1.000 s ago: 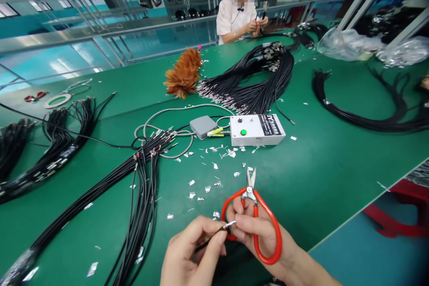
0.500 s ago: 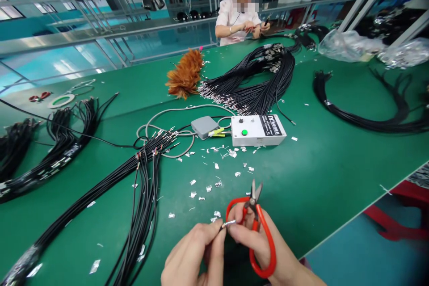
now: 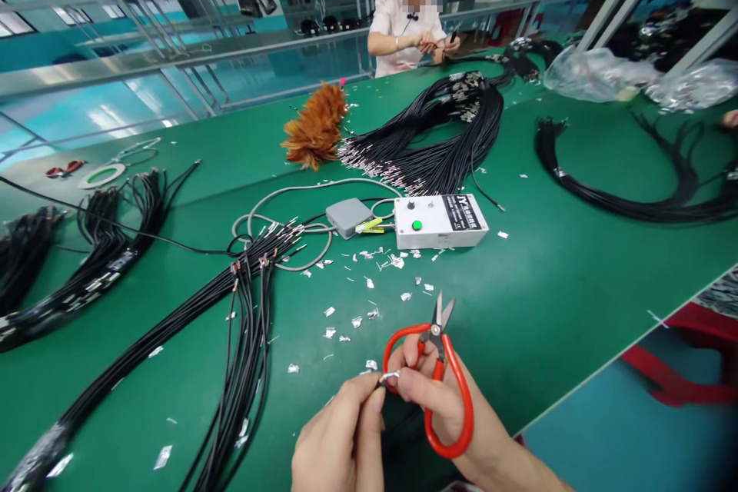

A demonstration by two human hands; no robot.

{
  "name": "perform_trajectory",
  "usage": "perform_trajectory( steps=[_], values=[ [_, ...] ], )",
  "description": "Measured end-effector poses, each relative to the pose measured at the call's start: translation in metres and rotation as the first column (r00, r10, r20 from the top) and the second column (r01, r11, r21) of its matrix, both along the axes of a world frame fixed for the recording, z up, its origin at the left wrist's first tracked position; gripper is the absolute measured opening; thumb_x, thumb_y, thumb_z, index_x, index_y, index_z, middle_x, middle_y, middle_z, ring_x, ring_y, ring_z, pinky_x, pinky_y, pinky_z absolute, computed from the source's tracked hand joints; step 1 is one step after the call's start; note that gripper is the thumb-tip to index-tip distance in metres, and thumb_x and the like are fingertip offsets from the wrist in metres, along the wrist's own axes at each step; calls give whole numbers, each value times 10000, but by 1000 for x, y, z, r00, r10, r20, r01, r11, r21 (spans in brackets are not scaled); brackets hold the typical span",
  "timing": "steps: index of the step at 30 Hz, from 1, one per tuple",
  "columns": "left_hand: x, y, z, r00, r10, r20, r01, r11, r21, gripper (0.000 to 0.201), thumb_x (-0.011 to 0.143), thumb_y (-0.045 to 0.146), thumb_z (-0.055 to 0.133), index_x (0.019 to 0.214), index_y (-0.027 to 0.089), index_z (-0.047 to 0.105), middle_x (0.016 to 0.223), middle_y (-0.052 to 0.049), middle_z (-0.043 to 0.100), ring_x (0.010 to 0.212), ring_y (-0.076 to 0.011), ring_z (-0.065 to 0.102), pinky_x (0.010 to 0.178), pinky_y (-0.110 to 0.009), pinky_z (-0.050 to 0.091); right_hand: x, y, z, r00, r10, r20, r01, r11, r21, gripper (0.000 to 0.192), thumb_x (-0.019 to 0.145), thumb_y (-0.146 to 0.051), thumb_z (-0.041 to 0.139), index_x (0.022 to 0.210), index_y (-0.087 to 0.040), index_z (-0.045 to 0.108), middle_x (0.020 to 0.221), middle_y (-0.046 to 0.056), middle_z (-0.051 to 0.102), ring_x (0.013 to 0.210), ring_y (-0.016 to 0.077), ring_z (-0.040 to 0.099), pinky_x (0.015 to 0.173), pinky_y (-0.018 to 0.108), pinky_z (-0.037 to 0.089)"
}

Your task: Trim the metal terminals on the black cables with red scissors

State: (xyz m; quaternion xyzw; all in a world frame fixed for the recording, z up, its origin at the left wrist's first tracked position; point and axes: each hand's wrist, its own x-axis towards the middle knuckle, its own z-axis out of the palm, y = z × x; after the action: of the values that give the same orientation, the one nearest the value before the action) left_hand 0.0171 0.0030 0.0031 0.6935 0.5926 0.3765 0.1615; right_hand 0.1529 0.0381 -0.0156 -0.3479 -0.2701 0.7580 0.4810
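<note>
My left hand (image 3: pixel 346 427) pinches a black cable close to its stripped end. Silver foil (image 3: pixel 390 375) wraps that end, and the thumb and forefinger of my right hand (image 3: pixel 441 392) press on it. Hooked over the fingers of the same right hand is a pair of red-handled scissors (image 3: pixel 437 330), blades slightly apart and pointing away from me. To the left lies a bundle of black cables (image 3: pixel 190 315) with stripped ends, and another group of cables hangs down beside it. Small foil scraps (image 3: pixel 357 322) are scattered over the green table (image 3: pixel 547 307).
A white box with a green button (image 3: pixel 441 221) stands ahead, next to a grey pedal-like block (image 3: pixel 349 217) and coiled grey cord. Beyond are an orange feather duster (image 3: pixel 316 127) and a large black cable bundle (image 3: pixel 438 131). A co-worker (image 3: pixel 403 31) sits across the table.
Both hands have shifted slightly; the scissors are a little higher, their blades turned a bit to the right. The foil-wrapped end now shows less between my fingertips. A hand appears at the far right edge.
</note>
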Motion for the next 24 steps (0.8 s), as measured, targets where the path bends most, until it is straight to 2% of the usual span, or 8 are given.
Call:
perform_trajectory(
  steps=[8,13,17,20,24],
  values=[
    [3,3,4,996,0,88,9,994,-106,146,909,190,450,882,264,573,524,91,506,411,-98,513,433,-169,407,7,9,0,999,18,45,-22,997,75,265,702,-277,779,765,-189,537,763,-18,602,696,106,516,679,239,389],
    [5,2,5,986,68,150,-44,987,-156,153,908,195,448,845,239,580,508,80,496,393,-105,478,425,-182,403,4,8,-3,999,37,-2,-37,999,-19,264,666,-224,793,771,-194,553,770,-19,619,728,119,543,722,246,402],
    [6,2,6,968,121,220,-81,980,-182,123,891,212,495,856,236,610,546,63,554,450,-110,530,477,-183,441,-1,0,-5,992,108,-65,-112,991,-71,261,650,-219,798,762,-184,565,742,-16,619,698,122,543,698,249,406],
    [5,3,6,957,134,257,-82,976,-203,99,874,223,526,853,240,621,561,58,572,477,-114,553,481,-180,449,0,1,-2,994,59,-91,-69,991,-117,255,661,-212,794,764,-187,562,740,-27,607,704,109,537,698,228,400],
    [5,4,11,954,113,276,-73,986,-153,120,849,177,549,805,252,633,556,69,583,472,-101,552,481,-160,451,5,10,4,986,34,-166,-58,988,-140,228,696,-215,771,764,-179,556,692,-41,560,589,68,458,576,191,343]
  ],
)
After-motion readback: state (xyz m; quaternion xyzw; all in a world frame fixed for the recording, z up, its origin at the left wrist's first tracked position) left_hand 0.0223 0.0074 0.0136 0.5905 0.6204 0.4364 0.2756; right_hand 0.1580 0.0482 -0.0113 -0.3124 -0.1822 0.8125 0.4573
